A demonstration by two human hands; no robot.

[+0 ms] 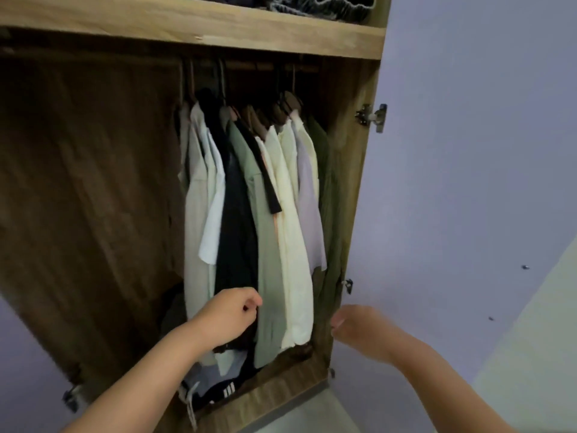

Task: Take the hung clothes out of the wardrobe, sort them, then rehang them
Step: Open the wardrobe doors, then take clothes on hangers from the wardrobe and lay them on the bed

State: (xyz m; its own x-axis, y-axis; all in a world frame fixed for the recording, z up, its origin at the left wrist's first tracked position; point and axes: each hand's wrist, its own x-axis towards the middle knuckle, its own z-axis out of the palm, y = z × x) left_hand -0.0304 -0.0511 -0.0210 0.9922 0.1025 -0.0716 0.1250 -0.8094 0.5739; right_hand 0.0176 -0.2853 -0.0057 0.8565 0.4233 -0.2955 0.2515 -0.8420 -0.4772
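From the head camera: the wardrobe [352, 189] stands open and the hung clothes [268, 195] sit bunched on hangers [287, 104] toward the right end of the rail, pale shirts, a black one and green ones side by side. The left hand [229, 317] is low in front of the black and green shirts, fingers curled, gripping nothing I can make out. The right hand [359, 328] is by the wardrobe's right edge, blurred; its grip I cannot tell. Folded things [321, 6] lie on the shelf [193, 25] above.
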